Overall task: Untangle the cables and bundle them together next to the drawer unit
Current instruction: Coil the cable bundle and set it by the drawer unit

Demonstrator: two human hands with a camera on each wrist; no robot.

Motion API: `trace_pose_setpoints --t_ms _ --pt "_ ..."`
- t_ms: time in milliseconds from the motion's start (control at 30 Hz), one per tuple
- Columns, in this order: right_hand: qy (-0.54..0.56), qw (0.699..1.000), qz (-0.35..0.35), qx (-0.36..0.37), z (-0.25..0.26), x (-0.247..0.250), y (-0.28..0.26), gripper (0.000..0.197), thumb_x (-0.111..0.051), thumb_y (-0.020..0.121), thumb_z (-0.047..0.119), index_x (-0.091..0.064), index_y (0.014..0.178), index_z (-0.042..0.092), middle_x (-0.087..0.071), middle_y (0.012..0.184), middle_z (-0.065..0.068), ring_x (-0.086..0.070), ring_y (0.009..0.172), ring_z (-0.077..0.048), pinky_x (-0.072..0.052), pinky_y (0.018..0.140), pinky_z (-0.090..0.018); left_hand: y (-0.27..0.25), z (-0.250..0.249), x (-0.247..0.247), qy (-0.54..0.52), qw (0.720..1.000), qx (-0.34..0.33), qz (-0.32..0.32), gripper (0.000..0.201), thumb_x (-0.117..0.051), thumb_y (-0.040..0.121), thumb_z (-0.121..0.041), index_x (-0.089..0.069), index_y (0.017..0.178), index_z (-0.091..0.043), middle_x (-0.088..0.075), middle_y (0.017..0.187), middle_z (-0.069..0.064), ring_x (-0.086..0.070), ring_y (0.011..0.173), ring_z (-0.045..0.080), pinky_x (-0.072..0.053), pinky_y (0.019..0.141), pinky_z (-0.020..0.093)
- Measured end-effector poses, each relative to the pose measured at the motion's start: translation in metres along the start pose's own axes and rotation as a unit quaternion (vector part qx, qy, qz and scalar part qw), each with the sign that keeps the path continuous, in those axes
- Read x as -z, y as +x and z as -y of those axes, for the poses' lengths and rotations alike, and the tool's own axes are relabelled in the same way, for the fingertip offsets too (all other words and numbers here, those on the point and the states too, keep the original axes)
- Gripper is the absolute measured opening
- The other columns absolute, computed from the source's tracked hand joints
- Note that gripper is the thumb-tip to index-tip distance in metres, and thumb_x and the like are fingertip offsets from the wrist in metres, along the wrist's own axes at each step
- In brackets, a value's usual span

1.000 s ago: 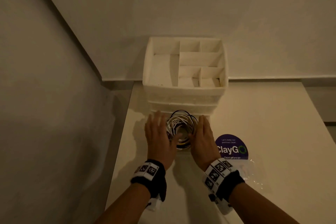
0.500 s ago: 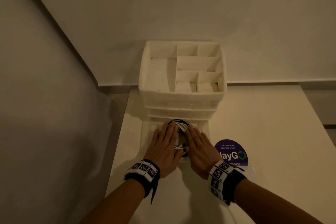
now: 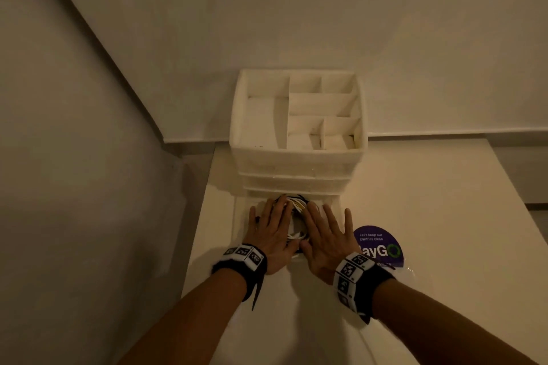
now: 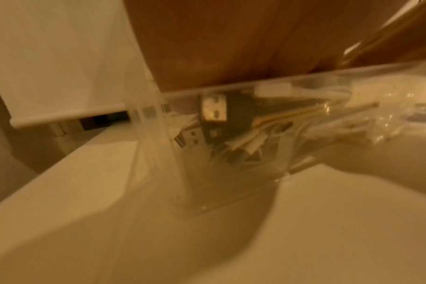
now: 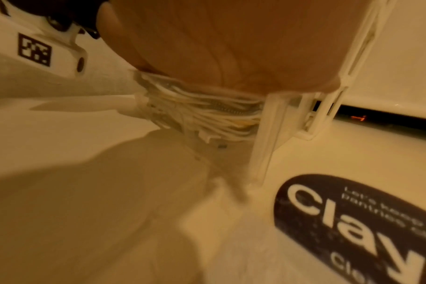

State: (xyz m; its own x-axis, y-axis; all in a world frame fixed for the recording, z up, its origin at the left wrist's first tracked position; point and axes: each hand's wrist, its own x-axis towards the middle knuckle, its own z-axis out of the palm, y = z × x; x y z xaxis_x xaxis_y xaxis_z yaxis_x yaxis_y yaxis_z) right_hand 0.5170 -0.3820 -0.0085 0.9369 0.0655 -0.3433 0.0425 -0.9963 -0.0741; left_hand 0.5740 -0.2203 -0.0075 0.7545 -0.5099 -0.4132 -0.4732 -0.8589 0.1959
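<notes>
A coil of white, black and yellow cables (image 3: pixel 297 207) lies in a clear drawer (image 3: pixel 334 202) pulled out at the foot of the white drawer unit (image 3: pixel 296 163). Both my hands lie flat on the coil with straight, spread fingers: the left hand (image 3: pixel 271 231) covers its left half, the right hand (image 3: pixel 326 234) its right half. Only the coil's far edge and a strip between the hands show. In the left wrist view USB plugs and white leads (image 4: pixel 231 119) press against the clear wall under my left palm (image 4: pixel 231 38). In the right wrist view, stacked white strands (image 5: pixel 207 113) sit beneath the right palm (image 5: pixel 231 38).
A purple round sticker (image 3: pixel 382 246) is on the white tabletop (image 3: pixel 444 216) just right of my right hand. The unit's open top tray has several dividers (image 3: pixel 323 115). A wall runs along the left, close to the table's left edge (image 3: pixel 195 231).
My hands went from flanking the coil to lying on top of it. The coil has sunk lower into the drawer, and my fingers are spread wider than half a second ago.
</notes>
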Motion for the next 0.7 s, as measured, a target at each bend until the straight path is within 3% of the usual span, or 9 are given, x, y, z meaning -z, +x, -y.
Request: trace_pose_setpoints --t_ms 133,267,367,433,467,533,567,633,700 --pt "0.036 0.998 0.033 -0.028 0.005 0.007 -0.002 0.073 0.009 0.084 0.056 0.022 0.15 0.027 0.028 0.157 0.007 0.023 0.146 -0.028 0.023 0.109 -0.06 -0.007 -0.002 0.005 0.048 0.999 -0.005 -0.002 0.082 0.003 0.082 -0.064 0.018 0.149 -0.02 0.036 0.152 -0.002 0.027 0.143 0.026 0.017 0.112 0.056" --pt "0.129 0.991 -0.01 -0.03 0.011 0.014 -0.008 0.064 -0.019 0.1 0.046 0.015 0.152 0.029 0.023 0.159 0.009 0.022 0.147 -0.026 0.015 0.113 -0.057 -0.019 0.001 0.002 0.038 0.997 -0.018 -0.07 0.074 0.004 0.086 -0.052 0.016 0.15 -0.017 0.034 0.153 0.0 0.029 0.142 0.023 0.01 0.115 0.056" --pt "0.173 0.978 -0.112 -0.036 0.01 0.013 -0.011 0.057 -0.034 0.098 0.047 -0.02 0.151 0.028 -0.004 0.163 0.001 0.0 0.149 -0.029 -0.002 0.117 -0.054 -0.026 0.009 -0.006 0.017 0.993 -0.029 -0.115 0.067 -0.006 0.095 -0.05 0.011 0.152 -0.018 0.025 0.157 0.0 0.024 0.144 0.018 0.003 0.116 0.053" --pt "0.24 0.944 -0.215 -0.075 0.009 0.015 -0.01 0.046 -0.048 0.093 0.045 -0.049 0.136 0.026 -0.029 0.154 -0.007 -0.024 0.141 -0.034 -0.024 0.113 -0.054 -0.027 0.016 -0.006 -0.043 0.983 -0.02 -0.179 0.063 -0.009 0.097 -0.048 0.002 0.153 -0.022 0.019 0.159 -0.002 0.019 0.146 0.015 0.003 0.116 0.051" --pt "0.29 0.916 -0.255 -0.107 0.008 0.018 -0.008 0.044 -0.057 0.091 0.042 -0.055 0.13 0.023 -0.035 0.148 -0.01 -0.032 0.134 -0.035 -0.031 0.108 -0.053 -0.028 0.017 -0.001 -0.093 0.969 -0.009 -0.23 0.059 -0.015 0.099 -0.046 -0.007 0.153 -0.025 0.012 0.161 -0.003 0.014 0.147 0.015 0.002 0.117 0.049" --pt "0.385 0.858 -0.29 -0.18 0.006 0.025 0.001 0.056 -0.07 0.084 0.036 -0.05 0.132 0.014 -0.037 0.14 -0.016 -0.038 0.125 -0.038 -0.036 0.103 -0.05 -0.022 0.025 0.01 -0.199 0.925 0.049 -0.319 0.049 -0.038 0.099 -0.036 -0.028 0.146 -0.024 -0.008 0.16 0.0 -0.004 0.147 0.02 -0.007 0.115 0.048" --pt "0.415 0.836 -0.287 -0.215 0.005 0.029 0.006 0.068 -0.073 0.081 0.035 -0.043 0.137 0.01 -0.035 0.14 -0.018 -0.037 0.125 -0.04 -0.035 0.101 -0.049 -0.018 0.032 0.015 -0.264 0.902 0.094 -0.328 0.052 -0.051 0.096 -0.029 -0.03 0.143 -0.021 -0.014 0.158 0.002 -0.013 0.144 0.025 -0.015 0.114 0.048" --pt "0.463 0.812 -0.237 -0.265 0.001 0.036 0.016 0.091 -0.077 0.077 0.036 -0.025 0.147 0.01 -0.026 0.148 -0.018 -0.031 0.131 -0.042 -0.032 0.104 -0.053 -0.005 0.051 0.023 -0.427 0.852 0.152 -0.261 0.071 -0.063 0.089 -0.017 -0.021 0.146 -0.021 -0.013 0.156 0.004 -0.026 0.139 0.032 -0.028 0.111 0.051" --pt "0.497 0.804 -0.168 -0.279 -0.007 0.037 0.024 0.105 -0.078 0.076 0.036 -0.008 0.152 0.013 -0.015 0.155 -0.016 -0.024 0.138 -0.043 -0.027 0.109 -0.055 0.005 0.067 0.028 -0.519 0.821 0.153 -0.184 0.087 -0.064 0.089 -0.015 -0.005 0.151 -0.031 -0.006 0.159 0.002 -0.03 0.139 0.032 -0.035 0.109 0.053"
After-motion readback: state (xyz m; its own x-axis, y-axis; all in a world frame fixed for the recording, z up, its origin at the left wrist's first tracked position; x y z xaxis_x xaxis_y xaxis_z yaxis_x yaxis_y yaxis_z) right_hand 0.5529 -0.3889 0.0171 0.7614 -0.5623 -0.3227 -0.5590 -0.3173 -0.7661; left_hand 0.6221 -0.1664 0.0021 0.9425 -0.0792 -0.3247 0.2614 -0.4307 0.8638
